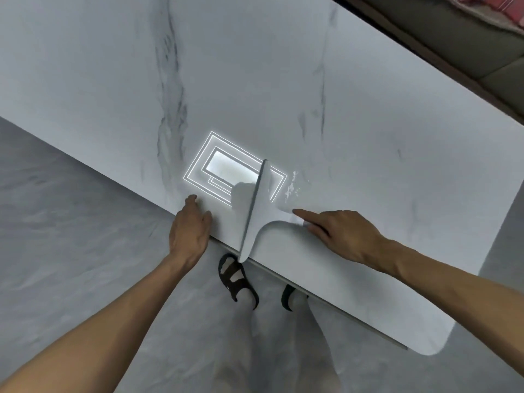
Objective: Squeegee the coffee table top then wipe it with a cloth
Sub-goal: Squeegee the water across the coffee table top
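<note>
A white squeegee (259, 205) stands on the white marble coffee table top (255, 80), its long blade running from the table's near edge toward the middle. My right hand (340, 234) grips its handle, index finger stretched along it. Beside the blade, my left hand (188, 231) rests flat on the near table edge, holding nothing. A patch of wet smears (292, 187) shines just right of the blade. No cloth is in view.
A ceiling light's reflection (226, 168) glows on the table under the blade. Grey marble floor (71, 222) lies to the left. My feet in dark sandals (236, 279) stand below the edge. A sofa (467, 38) sits beyond the far table edge.
</note>
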`<state>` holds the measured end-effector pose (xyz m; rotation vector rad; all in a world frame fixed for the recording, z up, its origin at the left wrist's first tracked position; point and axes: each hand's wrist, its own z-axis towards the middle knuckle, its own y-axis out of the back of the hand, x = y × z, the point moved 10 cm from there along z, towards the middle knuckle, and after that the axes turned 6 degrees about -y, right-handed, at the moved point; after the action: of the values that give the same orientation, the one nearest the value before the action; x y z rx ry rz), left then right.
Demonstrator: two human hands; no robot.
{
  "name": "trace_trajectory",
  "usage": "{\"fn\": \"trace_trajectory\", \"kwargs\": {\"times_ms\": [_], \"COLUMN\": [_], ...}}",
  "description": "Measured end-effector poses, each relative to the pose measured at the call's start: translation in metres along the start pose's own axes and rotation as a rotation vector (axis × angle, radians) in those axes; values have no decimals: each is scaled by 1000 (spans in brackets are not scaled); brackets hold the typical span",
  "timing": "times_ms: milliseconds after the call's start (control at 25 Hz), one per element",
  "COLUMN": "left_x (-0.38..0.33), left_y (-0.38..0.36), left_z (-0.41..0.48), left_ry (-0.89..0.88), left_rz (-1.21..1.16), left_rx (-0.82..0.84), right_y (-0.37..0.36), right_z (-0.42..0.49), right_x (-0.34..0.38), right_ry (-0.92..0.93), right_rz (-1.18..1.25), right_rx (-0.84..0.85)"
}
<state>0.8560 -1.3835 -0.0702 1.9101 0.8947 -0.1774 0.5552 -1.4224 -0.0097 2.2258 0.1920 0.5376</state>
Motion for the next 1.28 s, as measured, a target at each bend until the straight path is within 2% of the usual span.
{"fn": "trace_trajectory", "kwargs": {"times_ms": [120, 200, 280, 440, 560, 680, 800, 960, 1040, 1120, 1280], "left_x": [-2, -12, -32, -73, -95, -106, -102, -99, -100, -103, -113], "left_y": [-6, -18, -36, -79, -105, -121, -129, -132, -135, -141, -151], "left_z": [-6, -14, -24, -40, -52, -56, -49, -36, -32, -32, -39], "left_ry": [5, -17, -61, -129, -37, 33, 111, 230, 274, 300, 329], "left_rz": [29, 69, 80, 124, 57, 30, 18, -15, -4, 31, 161], "left_rx": [-4, 17, 57, 135, 149, 151, 184, 155, 166, 184, 208], "right_y": [-39, -54, -56, -29, -5, 11, 0, -64, -85, -80, -46], "right_z": [27, 34, 27, -4, -33, -54, -59, -51, -47, -45, -59], "right_x": [59, 66, 41, -52, -124, -165, -146, -63, -48, -67, -150], "right_ry": [117, 147, 142, 37, -62, -105, 15, 281, 325, 311, 236], "right_rz": [-34, -60, -78, -71, -70, -100, -85, -175, -220, -219, -251], "right_rx": [49, 50, 34, -29, -33, -31, -10, 93, 129, 85, 37]}}
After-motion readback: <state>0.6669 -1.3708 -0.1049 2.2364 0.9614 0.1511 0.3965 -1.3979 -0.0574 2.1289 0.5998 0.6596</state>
